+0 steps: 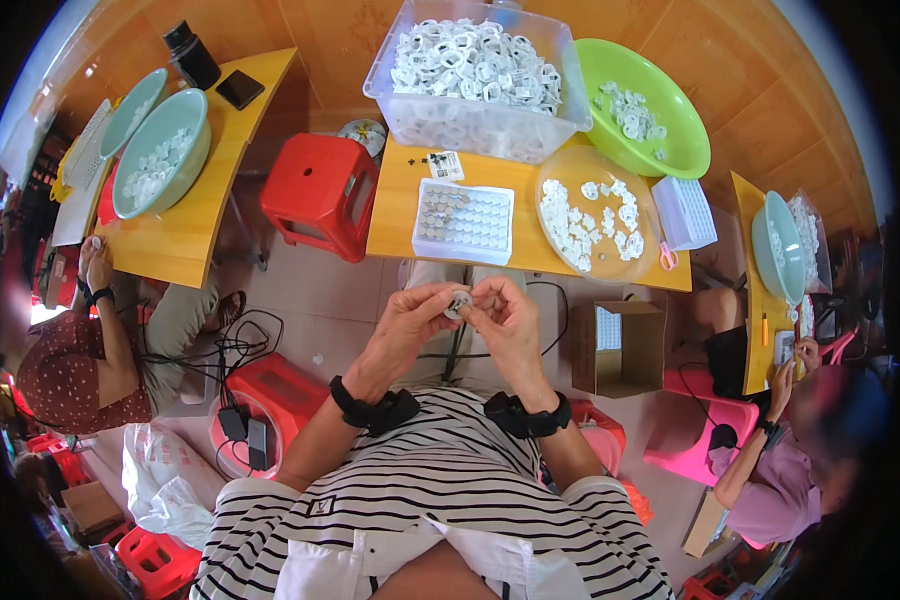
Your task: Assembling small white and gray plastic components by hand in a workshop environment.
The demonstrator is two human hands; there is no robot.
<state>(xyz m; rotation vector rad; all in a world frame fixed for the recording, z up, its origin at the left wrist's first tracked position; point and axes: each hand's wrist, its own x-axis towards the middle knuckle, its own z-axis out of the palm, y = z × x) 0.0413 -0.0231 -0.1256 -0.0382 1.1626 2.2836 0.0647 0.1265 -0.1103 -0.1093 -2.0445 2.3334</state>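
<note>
Between my two hands, above my lap, is a small round white plastic part with a darker middle. My left hand pinches it from the left. The fingers of my right hand close on its right side, thumb at its face. Beyond them on the wooden table stands a white tray with rows of small round pieces, greyer on the left side. To its right, a shallow clear round dish holds loose white plastic parts. Tiny dark pieces lie by a small printed label.
A clear bin heaped with white parts and a green basin stand at the back. Pink scissors lie at the table's right edge. An open cardboard box and red stools are on the floor. People work at both sides.
</note>
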